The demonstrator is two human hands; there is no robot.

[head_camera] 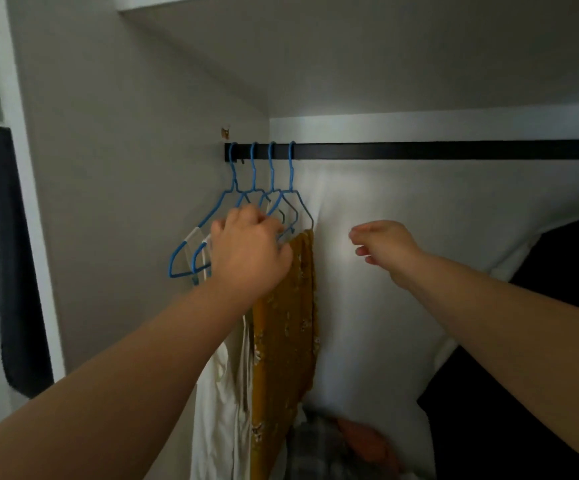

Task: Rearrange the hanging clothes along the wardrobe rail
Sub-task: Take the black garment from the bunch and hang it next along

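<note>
Four hangers (pixel 264 202) bunched at rail's (pixel 419 150) left end; left hand (pixel 250 251) grips them, right hand (pixel 385 245) loose, empty; free rail runs right.

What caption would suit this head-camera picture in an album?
Left hand grips blue hangers bunched at the left end of the black rail; right hand hovers beside.

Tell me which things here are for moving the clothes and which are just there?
For the job:
black rail
blue hangers
mustard garment
white garment
left hand
right hand

Just there:
dark cloth hanging outside
grey and orange bundle below
</note>
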